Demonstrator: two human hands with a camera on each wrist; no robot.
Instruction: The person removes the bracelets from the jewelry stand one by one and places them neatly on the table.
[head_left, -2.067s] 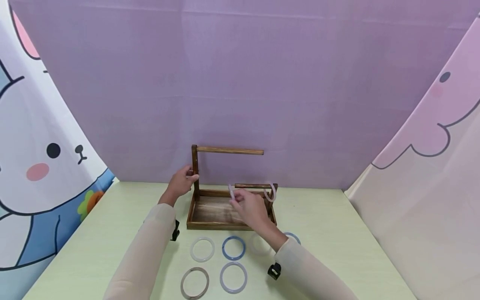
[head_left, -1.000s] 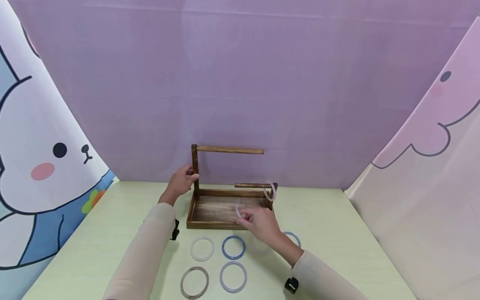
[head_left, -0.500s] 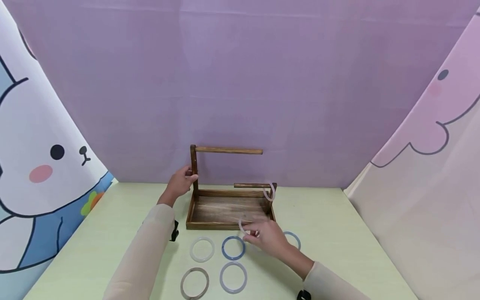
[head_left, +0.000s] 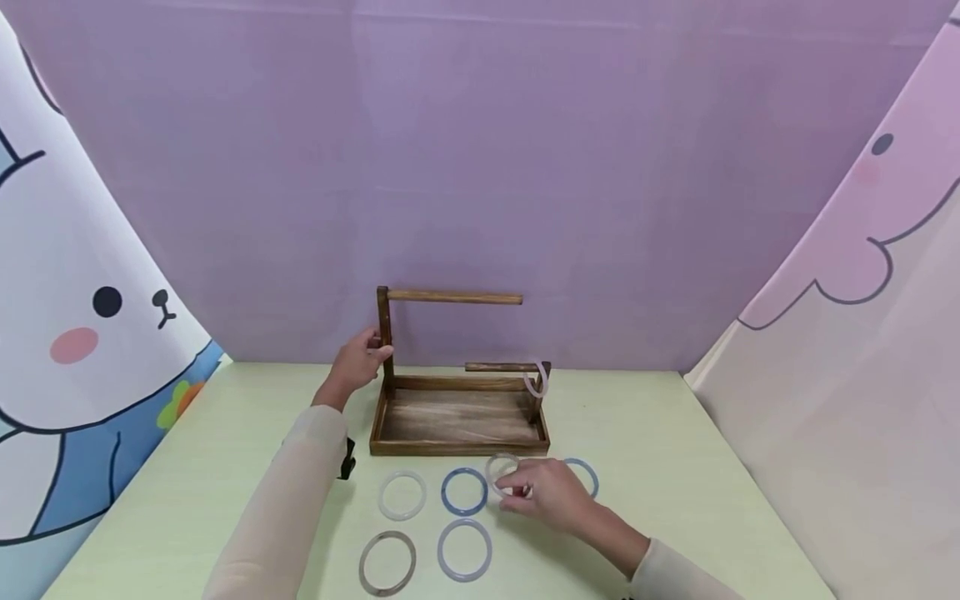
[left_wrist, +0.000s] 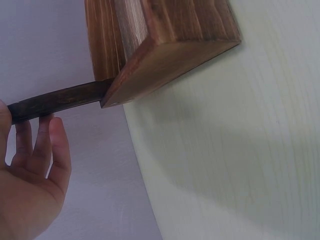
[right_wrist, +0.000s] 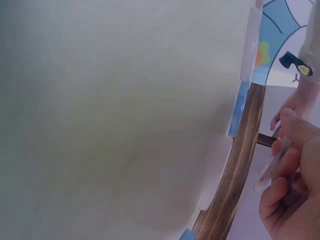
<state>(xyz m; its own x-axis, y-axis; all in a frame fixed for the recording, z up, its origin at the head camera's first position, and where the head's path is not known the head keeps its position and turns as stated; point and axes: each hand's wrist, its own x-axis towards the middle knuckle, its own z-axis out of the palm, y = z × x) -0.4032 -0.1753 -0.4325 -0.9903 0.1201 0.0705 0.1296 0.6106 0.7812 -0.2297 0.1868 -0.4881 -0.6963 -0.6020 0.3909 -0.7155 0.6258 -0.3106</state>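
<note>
Here the left hand (head_left: pixel 358 362) grips the upright post of the wooden stand (head_left: pixel 457 417), fingers curled round it at its 9 o'clock side. The right hand (head_left: pixel 543 493) pinches a clear bangle (head_left: pixel 501 469) just in front of the stand's tray, at 6 o'clock, low over the green table (head_left: pixel 660 467). A dark blue bangle (head_left: pixel 463 491) lies just beside it at 9 o'clock; a pink bangle (head_left: pixel 537 380) hangs on the lower bar.

We saw a plain purple backdrop (head_left: pixel 480 167) hanging behind a pale green table (head_left: pixel 660 467). A cartoon rabbit cloth (head_left: pixel 82 333) draped down at the left, and a pink cartoon cloth (head_left: pixel 862 350) closed the right side under soft, even light.
</note>
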